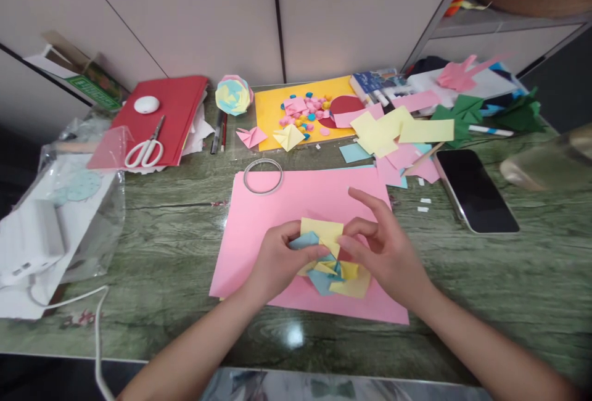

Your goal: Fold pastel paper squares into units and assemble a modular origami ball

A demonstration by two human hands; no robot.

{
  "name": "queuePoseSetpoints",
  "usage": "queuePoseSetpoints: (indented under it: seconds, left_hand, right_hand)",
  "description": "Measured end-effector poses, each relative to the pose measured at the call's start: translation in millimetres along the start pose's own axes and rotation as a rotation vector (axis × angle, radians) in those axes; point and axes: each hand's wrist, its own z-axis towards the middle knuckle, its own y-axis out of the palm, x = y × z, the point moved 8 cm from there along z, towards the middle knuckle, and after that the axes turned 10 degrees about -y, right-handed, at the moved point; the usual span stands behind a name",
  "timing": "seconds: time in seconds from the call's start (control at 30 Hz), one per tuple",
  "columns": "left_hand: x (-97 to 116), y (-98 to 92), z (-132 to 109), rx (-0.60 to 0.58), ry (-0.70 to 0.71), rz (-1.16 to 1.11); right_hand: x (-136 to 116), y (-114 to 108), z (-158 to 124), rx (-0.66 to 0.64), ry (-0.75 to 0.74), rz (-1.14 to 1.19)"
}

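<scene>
Left hand (280, 259) is clamped on a folded paper piece (329, 277) in yellow and light blue, thumb pressed on top and fingers behind. Right hand (395, 256) appears to pinch the raised yellow flap (321, 227) of that piece at its right edge, between thumb and a bent finger, with the index finger lifted clear. The piece is above the near half of a pink sheet (300, 194); fingers cover part of it, so whether its layers are joined cannot be told.

To work this flap well, the left thumb is best used as a steady anchor near the centre, pressing lightly so the blue points are not crushed. The right fingertips should line the edge up squarely before creasing; a sideways tug could tear the paper or loosen the layers.

To the right of the sheet lies a dark-screened phone (476, 191). On the sheet, near its far left corner, is a thin ring (263, 193). Beyond that corner, to the left, white-handled scissors (152, 143) rest on a red folder (178, 117). Past the sheet's far right corner are loose paper slips (382, 134). Behind the sheet is a yellow card (271, 108), with a round paper ball (234, 95) beside it.
</scene>
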Motion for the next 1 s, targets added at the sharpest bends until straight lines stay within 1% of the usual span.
queuePoseSetpoints:
  seconds: [0.13,0.23,0.33,0.43,0.5,0.57,0.67,0.77,0.83,0.9,0.93,1.0]
  left_hand:
    - [5,1.2,-1,-0.01,0.034,0.023]
    - [9,2.8,-4,-0.012,0.091,0.032]
    - [11,2.0,-8,0.024,0.177,0.082]
    - [21,1.0,-15,0.088,0.354,0.228]
    - [28,5.3,-20,0.09,0.475,0.366]
    - [32,9.9,-23,0.069,0.534,0.461]
    - [33,9.5,-23,0.069,0.529,0.464]
    - [33,6.3,-23,0.093,0.529,0.428]
    - [33,3.4,-22,0.121,0.534,0.413]
    - [33,1.6,-22,0.136,0.54,0.406]
    - [33,1.3,-22,0.135,0.541,0.403]
    - [33,1.0,-21,0.131,0.543,0.391]
  right_hand:
    - [5,2,3,-0.056,0.121,0.113]
    - [7,7,2,-0.103,0.163,0.175]
    - [8,8,1,-0.09,0.135,0.187]
    - [8,5,1,-0.049,0.082,0.121]
    - [6,4,1,-0.027,0.046,0.072]
    - [3,3,2,-0.01,0.008,0.021]
    - [-3,2,1,-0.001,-0.053,-0.049]
    - [-14,-5,1,0.008,-0.172,-0.097]
    - [-22,-8,0,-0.023,-0.241,-0.105]
    - [-23,-6,0,-0.104,-0.229,-0.093]
    - [-21,-4,0,-0.144,-0.195,-0.09]
    - [-14,-1,0,-0.183,-0.111,-0.093]
